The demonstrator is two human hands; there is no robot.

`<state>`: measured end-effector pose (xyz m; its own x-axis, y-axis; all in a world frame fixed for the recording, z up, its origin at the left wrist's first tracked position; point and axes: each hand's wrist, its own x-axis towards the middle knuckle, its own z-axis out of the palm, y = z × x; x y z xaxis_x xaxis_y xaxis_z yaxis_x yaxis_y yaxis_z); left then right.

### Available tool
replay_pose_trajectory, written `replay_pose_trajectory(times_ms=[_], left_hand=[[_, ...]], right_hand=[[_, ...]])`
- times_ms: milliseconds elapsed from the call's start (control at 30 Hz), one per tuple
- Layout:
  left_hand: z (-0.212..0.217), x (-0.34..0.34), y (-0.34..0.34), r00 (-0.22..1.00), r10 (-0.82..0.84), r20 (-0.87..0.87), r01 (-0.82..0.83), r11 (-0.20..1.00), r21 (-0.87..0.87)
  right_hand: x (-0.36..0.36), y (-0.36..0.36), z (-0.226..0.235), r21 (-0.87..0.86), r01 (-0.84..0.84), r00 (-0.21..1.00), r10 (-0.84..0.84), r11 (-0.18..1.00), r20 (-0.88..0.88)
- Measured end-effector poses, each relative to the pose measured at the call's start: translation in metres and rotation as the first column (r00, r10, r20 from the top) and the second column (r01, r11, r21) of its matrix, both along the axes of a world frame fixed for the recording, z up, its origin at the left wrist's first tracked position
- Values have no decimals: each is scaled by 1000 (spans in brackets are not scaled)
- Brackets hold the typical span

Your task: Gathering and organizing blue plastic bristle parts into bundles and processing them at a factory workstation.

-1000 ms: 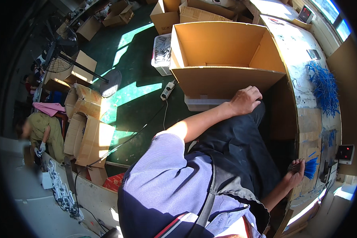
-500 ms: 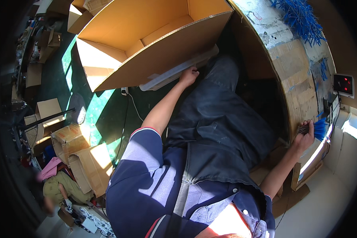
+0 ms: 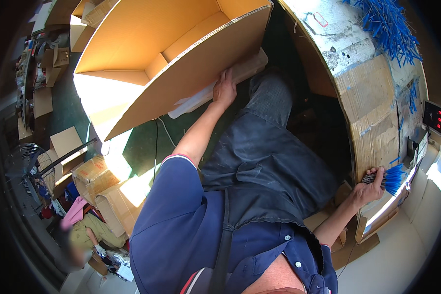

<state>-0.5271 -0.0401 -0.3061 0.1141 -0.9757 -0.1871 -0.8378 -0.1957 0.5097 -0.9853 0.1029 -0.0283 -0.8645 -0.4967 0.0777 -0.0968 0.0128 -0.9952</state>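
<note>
Hard sunlight bleaches the left side of the large open brown cardboard box (image 3: pixel 196 73); shadow darkens the green floor (image 3: pixel 139 134). Fisheye distortion curves the worn white tabletop (image 3: pixel 355 51) toward black corners.

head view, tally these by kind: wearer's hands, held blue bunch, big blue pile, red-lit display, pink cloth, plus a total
Hands: 2 (left hand, right hand)
Blue bunch in the right hand: 1
Blue pile: 1
Display: 1
Cloth: 1
Total: 6
</note>
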Motion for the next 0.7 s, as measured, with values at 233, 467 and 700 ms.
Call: replay_pose_trajectory(times_ms=[233, 467, 700], left_hand=[[8, 39, 60, 1000, -21, -16, 20, 1000, -3], [0, 28, 123, 956, -108, -273, 204, 914, 352], [-42, 54, 237, 926, -6, -377, 218, 825, 522]], right_hand=[[3, -3, -8, -53, -25, 999, 24, 998, -22], [-18, 16, -5, -253, -206, 954, 252, 945, 161], [-42, 16, -25, -374, -213, 914, 319, 903, 250]])
